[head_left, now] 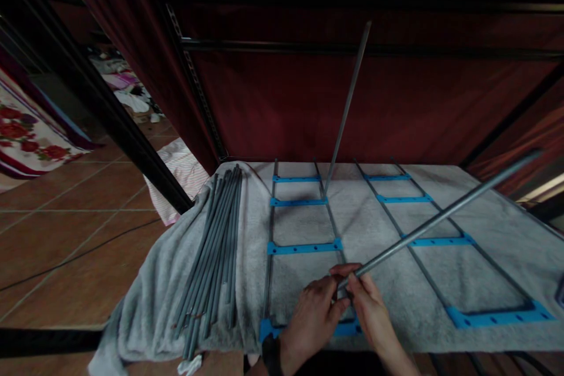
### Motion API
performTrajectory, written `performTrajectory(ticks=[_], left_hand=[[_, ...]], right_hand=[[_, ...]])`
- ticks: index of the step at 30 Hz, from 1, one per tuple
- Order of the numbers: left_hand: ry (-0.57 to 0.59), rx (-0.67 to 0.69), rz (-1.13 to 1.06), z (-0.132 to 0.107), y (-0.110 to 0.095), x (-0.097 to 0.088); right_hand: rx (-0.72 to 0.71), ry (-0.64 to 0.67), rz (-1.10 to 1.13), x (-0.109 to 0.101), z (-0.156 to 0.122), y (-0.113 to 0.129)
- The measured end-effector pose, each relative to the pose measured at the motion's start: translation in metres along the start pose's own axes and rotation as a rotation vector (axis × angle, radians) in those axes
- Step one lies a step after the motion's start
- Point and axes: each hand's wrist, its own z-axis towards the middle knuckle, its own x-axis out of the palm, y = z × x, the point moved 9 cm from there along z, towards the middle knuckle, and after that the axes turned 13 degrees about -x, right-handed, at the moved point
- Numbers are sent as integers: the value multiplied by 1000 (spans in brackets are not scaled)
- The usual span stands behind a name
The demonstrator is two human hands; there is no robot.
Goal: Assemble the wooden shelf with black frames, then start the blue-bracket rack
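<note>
A long grey metal tube slants up to the right, its lower end between my two hands. My left hand, with a dark band at the wrist, is closed round that end. My right hand grips the tube beside it, fingers wrapped. Both hands are over the near end of a ladder-like frame of grey rods with blue crosspieces, partly hiding its nearest blue crosspiece. Another tube stands upright at one blue crosspiece of this frame.
A second frame with blue crosspieces lies to the right. Several loose grey tubes are piled at the left on the grey blanket. A black post rises at the left, and a dark red curtain hangs behind.
</note>
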Motion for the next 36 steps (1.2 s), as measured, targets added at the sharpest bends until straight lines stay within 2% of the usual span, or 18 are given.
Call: performTrajectory(ticks=[2, 4, 7, 10, 12, 14, 17, 20, 23, 26, 30, 33, 36], left_hand=[[-20, 87, 58, 12, -1, -18], [-180, 58, 84, 32, 19, -49], [-439, -28, 67, 66, 73, -96], [-619, -151, 69, 91, 135, -131], [-674, -207, 95, 102, 165, -144], [-679, -236, 111, 111, 187, -149], [-657, -255, 121, 122, 208, -149], [-656, -274, 139, 131, 222, -148], [-640, -282, 224, 137, 227, -144], [-607, -290, 317, 140, 226, -140], [-596, -297, 307, 139, 223, -139], [-611, -300, 258, 138, 224, -142], [-614, -297, 232, 138, 226, -143]], right_hand=[[-71, -111, 90, -21, 22, 20], [-229, -279, 160, -53, 43, 48], [-424, -544, 164, -99, 63, 73], [-419, -602, 127, -115, 79, 69], [-384, -598, 111, -116, 87, 57], [-372, -600, 89, -115, 90, 44], [-344, -590, 46, -112, 90, 25], [-266, -544, 30, -108, 93, 6], [-244, -497, 56, -104, 113, 4], [-313, -490, 87, -104, 156, 19], [-408, -483, 64, -97, 231, 32], [-425, -522, 19, -86, 280, 26], [-438, -510, 48, -67, 324, 13]])
